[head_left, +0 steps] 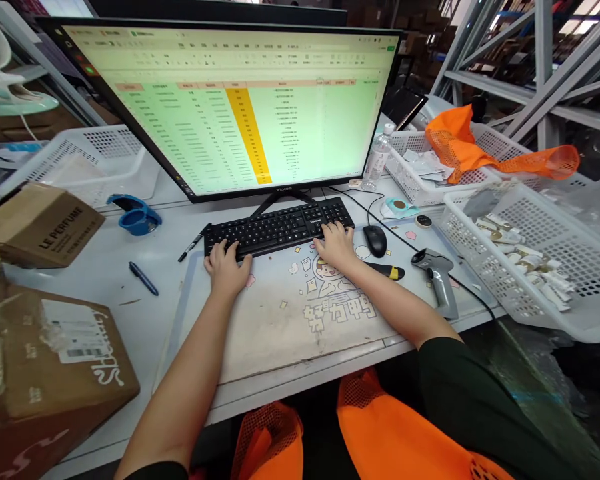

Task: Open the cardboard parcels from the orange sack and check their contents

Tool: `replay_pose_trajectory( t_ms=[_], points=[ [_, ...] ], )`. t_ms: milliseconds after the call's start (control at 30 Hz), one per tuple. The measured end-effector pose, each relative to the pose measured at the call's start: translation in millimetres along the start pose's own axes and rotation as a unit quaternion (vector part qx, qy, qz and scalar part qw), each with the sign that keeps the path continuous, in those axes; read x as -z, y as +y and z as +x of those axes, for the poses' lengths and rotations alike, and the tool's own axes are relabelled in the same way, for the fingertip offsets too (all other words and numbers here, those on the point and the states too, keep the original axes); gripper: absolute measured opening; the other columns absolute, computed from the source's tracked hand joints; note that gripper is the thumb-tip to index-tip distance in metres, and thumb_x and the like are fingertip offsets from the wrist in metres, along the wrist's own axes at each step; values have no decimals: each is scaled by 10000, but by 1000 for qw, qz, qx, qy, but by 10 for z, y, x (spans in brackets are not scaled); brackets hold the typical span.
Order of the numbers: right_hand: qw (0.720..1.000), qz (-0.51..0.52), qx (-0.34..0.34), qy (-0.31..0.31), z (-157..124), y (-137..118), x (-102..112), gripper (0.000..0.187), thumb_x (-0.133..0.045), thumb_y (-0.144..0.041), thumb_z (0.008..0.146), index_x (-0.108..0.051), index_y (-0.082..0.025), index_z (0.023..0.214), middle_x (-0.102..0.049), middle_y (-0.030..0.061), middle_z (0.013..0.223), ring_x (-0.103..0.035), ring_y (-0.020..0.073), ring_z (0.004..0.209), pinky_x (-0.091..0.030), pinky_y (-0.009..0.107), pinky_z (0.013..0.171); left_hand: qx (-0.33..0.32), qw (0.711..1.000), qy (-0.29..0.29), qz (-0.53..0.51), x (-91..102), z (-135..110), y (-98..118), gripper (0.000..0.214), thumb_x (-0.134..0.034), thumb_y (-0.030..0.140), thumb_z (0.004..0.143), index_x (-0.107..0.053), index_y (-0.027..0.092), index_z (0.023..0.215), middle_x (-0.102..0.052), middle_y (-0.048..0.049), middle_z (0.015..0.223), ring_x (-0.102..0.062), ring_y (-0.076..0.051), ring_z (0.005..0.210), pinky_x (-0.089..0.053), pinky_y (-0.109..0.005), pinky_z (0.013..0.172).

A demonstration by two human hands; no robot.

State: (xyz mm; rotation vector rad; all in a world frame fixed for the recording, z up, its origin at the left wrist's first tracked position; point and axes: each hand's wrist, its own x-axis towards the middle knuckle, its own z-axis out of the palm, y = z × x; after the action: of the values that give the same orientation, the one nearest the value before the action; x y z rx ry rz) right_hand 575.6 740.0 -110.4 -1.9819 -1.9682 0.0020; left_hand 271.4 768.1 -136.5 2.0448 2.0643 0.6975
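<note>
Both my hands rest on a black keyboard (275,230) in front of a monitor (240,113) that displays a spreadsheet with one yellow column. My left hand (227,269) lies at the keyboard's left end, its fingers apart on the keys and holding nothing. Over the right part of the keys, my right hand (336,245) is spread with nothing in it. A black mouse (375,241) sits just right of that hand. Beneath my right forearm, a black-and-yellow tool handle (391,271) is partly hidden. A grey barcode scanner (437,280) lies farther right on the printed desk mat (265,333).
Cardboard boxes (55,353) stand at the left, near a blue tape dispenser (137,217), a pen (143,278) and a black marker (193,245). On the right are white baskets (580,267), one holding small packets, another an orange vest (460,143). A bottle (379,157) stands by the monitor.
</note>
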Motion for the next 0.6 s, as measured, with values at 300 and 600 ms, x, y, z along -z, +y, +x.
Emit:
replay_pose_trajectory(
  t_ms=[300,600],
  points=[
    [1000,8,15,-6,-3,-16,5,568,-453,-393,1080,-572,-69,1531,-631,228,1528,-476,363,1439,-334,548,1163,-21,999,30,5,30,-34,78,657,-502,479,983,-580,122,1529,-400,-219,1724,-251,-396,1660,-184,-641,1352],
    [999,-10,44,-12,-3,2,-41,521,-463,-385,1074,-635,-93,1469,-566,238,1587,-442,381,1460,-328,562,1165,-244,966,-77,36,-373,185,1265,592,-535,393,1015,-595,121,1538,-450,-182,1715,-280,-378,1655,-244,-593,1339]
  ],
)
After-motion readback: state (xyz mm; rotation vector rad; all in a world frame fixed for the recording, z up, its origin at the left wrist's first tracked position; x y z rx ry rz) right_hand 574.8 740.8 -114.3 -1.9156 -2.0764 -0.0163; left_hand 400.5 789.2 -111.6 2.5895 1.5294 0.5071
